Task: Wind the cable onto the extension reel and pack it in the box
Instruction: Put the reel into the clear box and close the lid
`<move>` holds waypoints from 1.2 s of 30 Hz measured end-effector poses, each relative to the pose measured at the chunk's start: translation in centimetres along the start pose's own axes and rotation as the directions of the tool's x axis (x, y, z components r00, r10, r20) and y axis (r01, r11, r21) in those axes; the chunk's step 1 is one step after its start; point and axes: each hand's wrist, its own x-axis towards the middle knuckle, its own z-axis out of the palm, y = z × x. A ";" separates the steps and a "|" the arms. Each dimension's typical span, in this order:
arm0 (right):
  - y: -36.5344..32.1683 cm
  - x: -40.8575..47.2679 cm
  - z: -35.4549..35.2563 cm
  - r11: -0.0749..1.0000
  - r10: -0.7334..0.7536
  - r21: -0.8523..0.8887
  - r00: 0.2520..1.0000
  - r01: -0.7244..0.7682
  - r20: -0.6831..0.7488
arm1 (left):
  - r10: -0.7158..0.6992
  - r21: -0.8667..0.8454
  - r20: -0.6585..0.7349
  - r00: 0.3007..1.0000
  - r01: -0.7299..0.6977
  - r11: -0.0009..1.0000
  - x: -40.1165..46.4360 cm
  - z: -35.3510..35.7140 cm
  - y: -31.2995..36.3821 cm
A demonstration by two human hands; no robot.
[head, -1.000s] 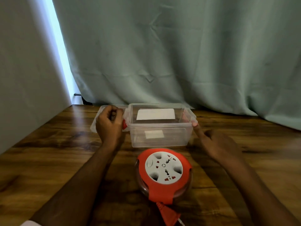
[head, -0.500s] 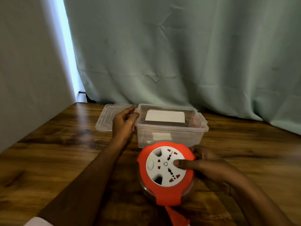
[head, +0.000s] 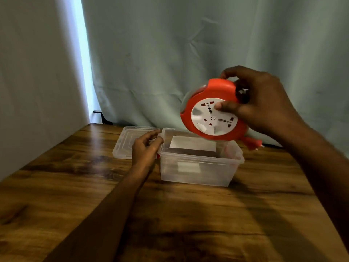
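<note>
Our right hand (head: 264,104) grips the red reel (head: 211,118) in the air, tilted, above the open box (head: 198,173). Our left hand (head: 146,150), fingers loosely curled, touches the box's left rim.

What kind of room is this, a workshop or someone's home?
Probably a home room, not a workshop: a wooden table pushed against a plain wall, with a pale green curtain hanging behind it. No tools or benches show.
</note>
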 end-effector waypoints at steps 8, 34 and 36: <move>1.4 2.7 7.1 0.992 -0.070 -0.067 0.900 0.109 0.429 | 0.026 0.074 -0.027 0.999 -0.024 0.997 0.0 0.1 0.2; 9.9 -7.5 13.7 0.573 0.699 0.705 0.698 -0.417 -0.155 | 0.145 0.713 0.013 0.989 -0.110 0.693 1.1 -1.7 -1.9; 9.8 -8.2 14.9 0.270 0.792 0.852 0.607 -0.450 0.070 | 0.043 0.865 0.083 0.996 -0.094 0.494 1.0 -1.8 -2.3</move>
